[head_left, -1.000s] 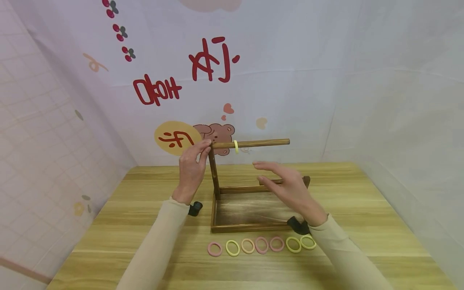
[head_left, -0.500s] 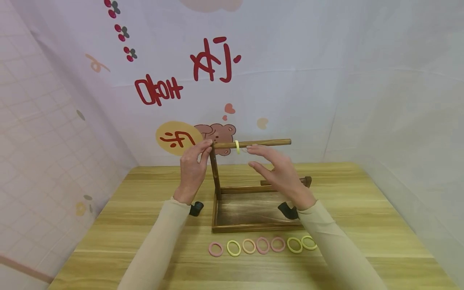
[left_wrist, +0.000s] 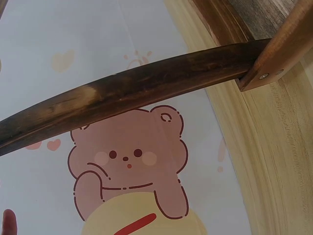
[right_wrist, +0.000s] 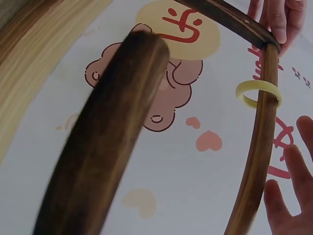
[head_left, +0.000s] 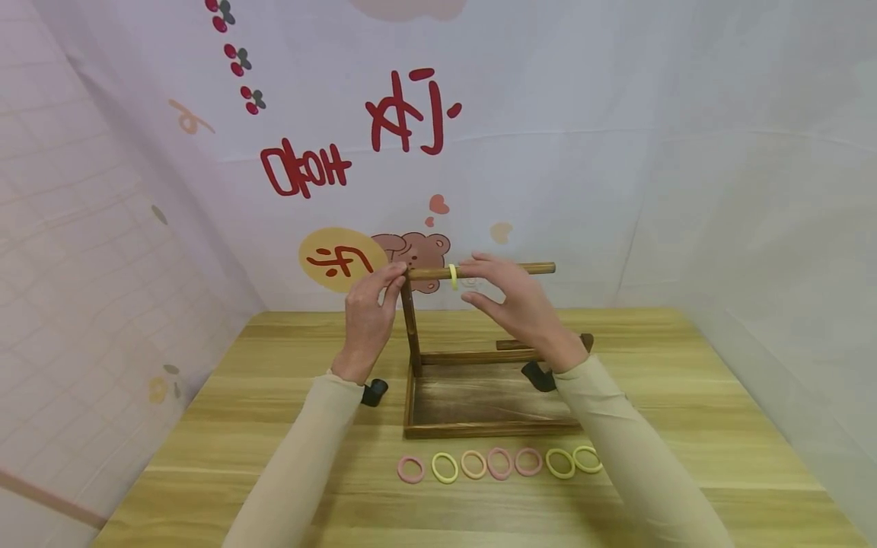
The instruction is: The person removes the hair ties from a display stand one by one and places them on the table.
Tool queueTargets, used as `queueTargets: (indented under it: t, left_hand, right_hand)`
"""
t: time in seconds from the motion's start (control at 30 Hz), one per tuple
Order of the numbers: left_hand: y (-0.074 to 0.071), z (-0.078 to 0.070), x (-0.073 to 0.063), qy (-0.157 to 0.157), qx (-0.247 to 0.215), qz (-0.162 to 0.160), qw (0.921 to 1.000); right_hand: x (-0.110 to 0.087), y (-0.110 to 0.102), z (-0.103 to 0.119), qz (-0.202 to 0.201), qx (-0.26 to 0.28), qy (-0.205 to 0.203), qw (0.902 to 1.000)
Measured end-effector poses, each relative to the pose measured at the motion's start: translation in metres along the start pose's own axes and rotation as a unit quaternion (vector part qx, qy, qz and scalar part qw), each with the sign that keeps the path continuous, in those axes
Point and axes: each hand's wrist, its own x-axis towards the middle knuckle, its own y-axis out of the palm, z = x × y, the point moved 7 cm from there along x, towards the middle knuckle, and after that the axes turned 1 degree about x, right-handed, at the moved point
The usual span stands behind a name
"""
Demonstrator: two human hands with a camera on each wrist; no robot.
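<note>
A dark wooden rack (head_left: 413, 335) stands on the table, with a long rod (head_left: 537, 269) reaching right from the top of its post. My left hand (head_left: 366, 320) pinches the top corner where post and rod meet. One yellow ring (head_left: 454, 278) hangs around the rod, a short way from that corner. Just right of this ring is my right hand (head_left: 519, 301), its fingers extended and thumb apart, upper fingers overlapping the rod. In the right wrist view, the ring (right_wrist: 244, 88) circles the rod, with spread fingertips (right_wrist: 295, 156) beside and apart from it.
In front of the rack's tray base (head_left: 493, 431) lies a row of several pink, orange and yellow rings, including a pink ring (head_left: 411, 469) at its left end. A shorter, lower rod (head_left: 514, 345) sits at the rack's right. A printed cloth (head_left: 582, 183) hangs behind.
My right hand has risen and moved left toward the yellow ring, up to the height of the rod. My left hand stays at the rack's corner.
</note>
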Motion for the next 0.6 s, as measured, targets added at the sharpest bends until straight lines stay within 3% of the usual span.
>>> queueTargets:
  t: [0.3,0.6]
  left_hand:
    - [0.001,0.0,0.0,0.003,0.0,0.0,1.0]
    - [0.0,-0.001,0.0,0.006,0.0,-0.003,1.0]
  right_hand:
    - [0.008,0.009,-0.011,0.042,-0.027,0.014,0.9986]
    - [0.012,0.016,-0.015,0.101,-0.073,0.044,0.9912]
